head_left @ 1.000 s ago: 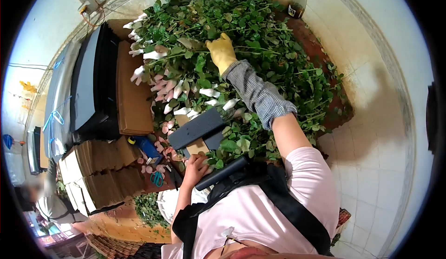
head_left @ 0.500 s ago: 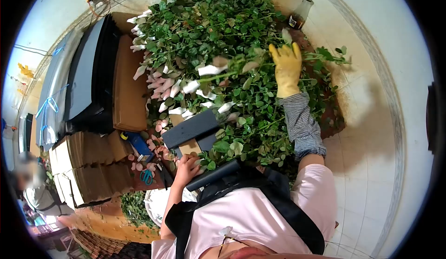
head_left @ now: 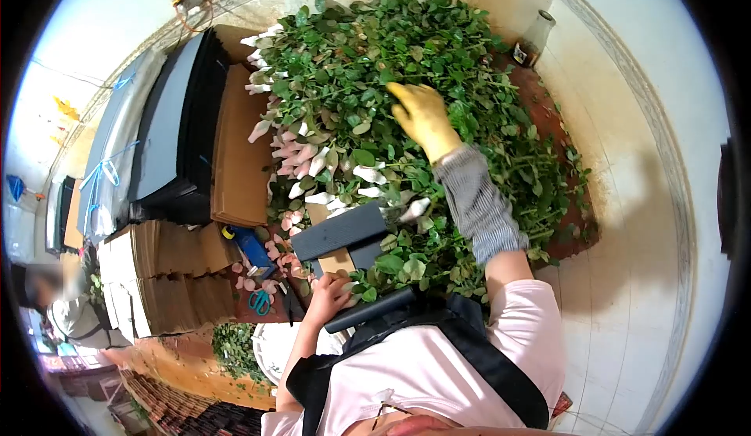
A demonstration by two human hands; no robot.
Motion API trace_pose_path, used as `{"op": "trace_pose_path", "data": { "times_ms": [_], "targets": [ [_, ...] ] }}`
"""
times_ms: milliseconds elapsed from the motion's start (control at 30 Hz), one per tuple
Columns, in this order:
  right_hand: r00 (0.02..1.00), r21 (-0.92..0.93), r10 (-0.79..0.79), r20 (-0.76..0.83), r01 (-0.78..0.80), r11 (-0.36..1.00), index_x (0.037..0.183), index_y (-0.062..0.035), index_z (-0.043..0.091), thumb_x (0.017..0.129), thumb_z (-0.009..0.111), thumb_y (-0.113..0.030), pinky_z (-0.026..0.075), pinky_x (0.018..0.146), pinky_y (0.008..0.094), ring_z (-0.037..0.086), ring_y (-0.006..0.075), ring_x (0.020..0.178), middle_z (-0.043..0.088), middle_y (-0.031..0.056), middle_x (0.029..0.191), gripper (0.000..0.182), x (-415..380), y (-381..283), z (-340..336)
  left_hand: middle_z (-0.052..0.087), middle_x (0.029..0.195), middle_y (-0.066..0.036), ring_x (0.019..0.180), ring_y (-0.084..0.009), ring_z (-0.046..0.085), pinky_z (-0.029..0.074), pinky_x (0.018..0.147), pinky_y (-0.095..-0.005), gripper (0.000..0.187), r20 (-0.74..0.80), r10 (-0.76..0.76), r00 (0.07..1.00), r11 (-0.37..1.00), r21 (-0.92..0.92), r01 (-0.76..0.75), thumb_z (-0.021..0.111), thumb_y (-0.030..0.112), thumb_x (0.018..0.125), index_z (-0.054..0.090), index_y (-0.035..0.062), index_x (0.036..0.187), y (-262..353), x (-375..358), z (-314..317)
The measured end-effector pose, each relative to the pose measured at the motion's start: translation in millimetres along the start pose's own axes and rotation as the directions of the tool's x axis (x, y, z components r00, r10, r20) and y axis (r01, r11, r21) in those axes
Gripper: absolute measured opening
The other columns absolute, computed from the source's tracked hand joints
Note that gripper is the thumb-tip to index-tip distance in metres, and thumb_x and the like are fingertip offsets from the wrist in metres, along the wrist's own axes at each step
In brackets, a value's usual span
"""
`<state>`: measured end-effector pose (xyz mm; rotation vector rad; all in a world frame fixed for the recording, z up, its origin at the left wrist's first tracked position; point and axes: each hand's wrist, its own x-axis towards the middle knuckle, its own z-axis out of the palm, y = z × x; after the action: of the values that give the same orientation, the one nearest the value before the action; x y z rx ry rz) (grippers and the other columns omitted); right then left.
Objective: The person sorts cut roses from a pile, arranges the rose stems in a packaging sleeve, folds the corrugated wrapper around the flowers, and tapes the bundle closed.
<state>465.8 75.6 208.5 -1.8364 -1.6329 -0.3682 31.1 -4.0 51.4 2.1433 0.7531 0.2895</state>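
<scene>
A thick heap of leafy rose stems covers the table, with pale pink and white-wrapped buds along its left side. My right hand, in a yellow glove, is over the middle of the leaves, fingers apart, pointing up and left, with nothing visible in it. Bare, my left hand rests at the table's near edge beside a piece of brown cardboard; its fingers are partly bent, and whether they hold anything is unclear. Just above lies a dark grey block.
Cardboard sleeves and dark sheets are stacked at left. Teal scissors and a blue tool lie near fallen petals. A glass bottle stands at back right. Another person is at far left.
My gloved right hand has moved left across the heap, and the stem with a white-wrapped bud near it is no longer raised. The whole view has shifted slightly.
</scene>
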Motion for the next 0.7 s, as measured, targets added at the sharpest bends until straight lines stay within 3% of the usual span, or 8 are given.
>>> {"op": "trace_pose_path", "data": {
  "times_ms": [67, 133, 267, 367, 467, 567, 633, 700],
  "targets": [
    [0.972, 0.068, -0.229, -0.052, 0.233, 0.97, 0.129, -0.0094, 0.058, 0.086, 0.066, -0.009, 0.046, 0.1, 0.045, 0.062, 0.0329, 0.106, 0.067, 0.0134, 0.113, 0.044, 38.9, 7.3, 47.0, 0.057, 0.105, -0.013, 0.096, -0.0325, 0.059, 0.049, 0.084, -0.0396, 0.037, 0.008, 0.018, 1.0, 0.996, 0.087, -0.018, 0.075, 0.01, 0.077, 0.07, 0.0071, 0.113, -3.5, -1.1, 0.9],
    [0.973, -0.033, -0.171, 0.153, 0.178, 0.984, 0.129, -0.0085, 0.059, 0.088, 0.066, -0.011, 0.048, 0.099, 0.0454, 0.062, 0.0317, 0.106, 0.067, 0.013, 0.11, 0.042, 62.3, 31.5, 94.2, 0.058, 0.106, -0.013, 0.097, -0.0319, 0.06, 0.05, 0.084, -0.039, 0.035, -0.022, -0.001, 1.0, 0.997, 0.073, 0.002, 0.075, 0.011, 0.078, 0.07, 0.0069, 0.112, 1.9, -0.6, -0.9],
    [0.703, -0.474, 0.375, 0.604, -0.061, 0.878, 0.104, -0.0073, 0.069, 0.088, 0.067, -0.017, 0.049, 0.097, 0.0396, 0.068, 0.0284, 0.094, 0.071, 0.0124, 0.1, 0.019, 98.8, 5.7, 111.4, 0.058, 0.106, -0.012, 0.097, -0.0316, 0.061, 0.05, 0.086, -0.0391, 0.035, -0.021, -0.019, 1.0, 0.997, 0.075, 0.021, 0.074, 0.011, 0.079, 0.07, 0.0073, 0.113, 10.8, -1.7, -4.9],
    [0.93, -0.386, 0.169, 0.326, -0.032, 0.922, 0.081, -0.0108, 0.072, 0.08, 0.072, -0.019, 0.043, 0.105, 0.0408, 0.067, 0.0271, 0.085, 0.07, 0.0089, 0.084, 0.008, 87.6, -26.1, 110.3, 0.058, 0.106, -0.012, 0.098, -0.0314, 0.061, 0.051, 0.086, -0.0386, 0.033, -0.015, -0.039, 0.999, 0.998, 0.056, 0.039, 0.074, 0.01, 0.079, 0.07, 0.0069, 0.112, 12.9, -0.5, -4.1],
    [0.936, -0.161, -0.112, 0.334, 0.174, 0.971, 0.084, -0.0094, 0.071, 0.075, 0.077, -0.014, 0.045, 0.104, 0.0437, 0.065, 0.0264, 0.084, 0.066, 0.0082, 0.078, 0.012, 60.2, -70.4, 32.3, 0.057, 0.109, -0.013, 0.103, -0.0328, 0.058, 0.047, 0.09, -0.0402, 0.034, -0.02, -0.002, 1.0, 0.999, -0.038, 0.002, 0.071, 0.007, 0.08, 0.068, 0.0055, 0.113, 4.8, -0.2, -0.7],
    [0.899, 0.11, -0.436, -0.029, 0.436, 0.893, 0.08, -0.0174, 0.072, 0.088, 0.061, -0.008, 0.039, 0.112, 0.042, 0.064, 0.019, 0.077, 0.066, 0.0021, 0.075, 0.016, 15.6, -53.8, -0.1, 0.06, 0.116, -0.012, 0.106, -0.033, 0.058, 0.046, 0.092, -0.041, 0.034, -0.036, 0.018, 0.999, 0.998, -0.051, -0.02, 0.071, 0.006, 0.081, 0.067, 0.0057, 0.114, 4.0, -1.6, 1.3],
    [0.941, -0.029, -0.304, 0.15, 0.312, 0.95, 0.091, -0.0234, 0.072, 0.094, 0.054, -0.013, 0.04, 0.112, 0.0406, 0.063, 0.0182, 0.076, 0.062, -0.0001, 0.072, 0.021, -5.8, -45.9, -42.3, 0.061, 0.115, -0.011, 0.106, -0.0328, 0.058, 0.046, 0.092, -0.0408, 0.034, -0.03, 0.027, 0.999, 0.997, -0.071, -0.029, 0.071, 0.006, 0.081, 0.067, 0.0062, 0.114, 5.6, 0.9, 1.2],
    [0.971, 0.133, -0.194, 0.143, 0.175, 0.976, 0.098, -0.0129, 0.069, 0.075, 0.07, 0.0, 0.046, 0.105, 0.039, 0.065, 0.0242, 0.095, 0.07, 0.0066, 0.096, 0.026, -44.0, 8.6, -49.1, 0.066, 0.112, -0.01, 0.107, -0.0308, 0.057, 0.046, 0.094, -0.0384, 0.032, -0.005, -0.095, 0.995, 0.994, -0.061, 0.095, 0.074, 0.009, 0.081, 0.069, 0.0083, 0.112, 10.8, -0.9, -0.7]
  ]
}}
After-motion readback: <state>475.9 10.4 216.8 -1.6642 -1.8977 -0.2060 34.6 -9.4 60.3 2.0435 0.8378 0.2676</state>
